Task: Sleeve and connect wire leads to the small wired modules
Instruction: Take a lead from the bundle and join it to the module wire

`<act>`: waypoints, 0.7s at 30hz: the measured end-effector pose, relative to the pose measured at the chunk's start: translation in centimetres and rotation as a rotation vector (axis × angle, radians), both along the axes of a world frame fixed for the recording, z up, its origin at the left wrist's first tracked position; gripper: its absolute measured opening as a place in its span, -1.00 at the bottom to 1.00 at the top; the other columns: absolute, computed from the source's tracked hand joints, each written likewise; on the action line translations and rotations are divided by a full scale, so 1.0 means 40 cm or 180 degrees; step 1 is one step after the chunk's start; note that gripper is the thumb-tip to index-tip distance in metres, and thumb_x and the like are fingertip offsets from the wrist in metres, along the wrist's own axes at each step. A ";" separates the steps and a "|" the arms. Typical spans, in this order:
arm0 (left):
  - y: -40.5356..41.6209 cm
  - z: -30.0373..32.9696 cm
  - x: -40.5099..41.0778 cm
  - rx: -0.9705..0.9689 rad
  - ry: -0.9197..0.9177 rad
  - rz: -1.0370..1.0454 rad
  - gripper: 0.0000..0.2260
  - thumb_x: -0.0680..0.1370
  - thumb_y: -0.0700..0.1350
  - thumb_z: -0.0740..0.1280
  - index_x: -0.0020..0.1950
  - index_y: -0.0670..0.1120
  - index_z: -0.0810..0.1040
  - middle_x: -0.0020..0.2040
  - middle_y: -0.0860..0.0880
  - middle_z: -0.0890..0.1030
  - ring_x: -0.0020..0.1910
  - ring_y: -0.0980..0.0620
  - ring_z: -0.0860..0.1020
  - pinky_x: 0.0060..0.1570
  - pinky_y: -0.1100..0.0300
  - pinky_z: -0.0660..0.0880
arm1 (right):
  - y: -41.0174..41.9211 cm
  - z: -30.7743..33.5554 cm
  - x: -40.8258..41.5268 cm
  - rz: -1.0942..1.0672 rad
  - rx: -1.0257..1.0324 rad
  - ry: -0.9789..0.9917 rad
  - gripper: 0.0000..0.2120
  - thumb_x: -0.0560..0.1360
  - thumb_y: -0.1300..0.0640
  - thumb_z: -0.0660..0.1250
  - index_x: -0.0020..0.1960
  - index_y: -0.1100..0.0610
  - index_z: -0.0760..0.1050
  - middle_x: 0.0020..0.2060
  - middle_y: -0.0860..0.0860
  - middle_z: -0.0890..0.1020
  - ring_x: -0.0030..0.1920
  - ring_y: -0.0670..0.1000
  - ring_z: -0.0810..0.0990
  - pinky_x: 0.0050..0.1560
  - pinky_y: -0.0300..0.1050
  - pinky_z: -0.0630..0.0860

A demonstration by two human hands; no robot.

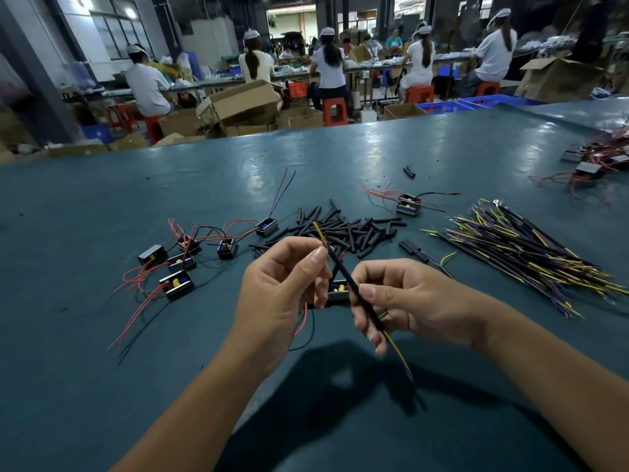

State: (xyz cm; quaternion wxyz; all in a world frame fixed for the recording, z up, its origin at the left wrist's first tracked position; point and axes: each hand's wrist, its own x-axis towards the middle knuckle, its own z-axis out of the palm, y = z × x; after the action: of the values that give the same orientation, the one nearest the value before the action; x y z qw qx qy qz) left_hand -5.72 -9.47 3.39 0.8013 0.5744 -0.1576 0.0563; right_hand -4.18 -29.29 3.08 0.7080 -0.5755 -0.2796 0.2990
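Black sleeved lead, both hands pinching

A small module is largely hidden behind the left hand and right hand. The far-right wire pile is cut by the frame edge. Distant workers' benches are blurred.

Teal worktable, glossy, glare patches toward 12 o'clock. Beyond it: seated workers on red stools along a long bench. Cardboard boxes on floor. Windows at 10 o'clock; blue crates at 1 o'clock.
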 end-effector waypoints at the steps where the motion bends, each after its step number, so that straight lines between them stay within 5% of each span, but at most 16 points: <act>1: -0.001 0.001 0.001 0.0020 0.0002 0.0038 -0.92 0.50 -0.15 0.40 -0.16 -0.01 0.66 -0.34 -0.05 0.56 -0.45 0.04 0.47 -0.45 0.24 0.43 | 0.000 0.000 0.000 0.0021 -0.0023 0.0003 -0.89 0.60 0.14 0.26 -0.01 0.18 0.48 -0.20 0.14 0.61 -0.28 0.04 0.62 -0.25 -0.10 0.62; 21: 0.010 0.000 0.004 0.0384 0.0086 0.0039 -0.82 0.51 -0.16 0.33 -0.28 -0.01 0.57 -0.37 -0.08 0.56 -0.43 -0.04 0.52 -0.42 0.20 0.45 | 0.009 0.002 -0.006 -0.0277 -0.0275 -0.0221 -0.83 0.56 0.08 0.31 -0.04 0.20 0.54 -0.28 0.14 0.60 -0.37 0.00 0.55 -0.37 -0.20 0.51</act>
State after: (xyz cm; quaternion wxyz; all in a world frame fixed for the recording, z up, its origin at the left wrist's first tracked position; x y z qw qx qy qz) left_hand -5.56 -9.07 3.40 0.7669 0.6233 -0.1465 0.0438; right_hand -4.42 -28.93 3.17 0.6847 -0.6271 -0.2656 0.2595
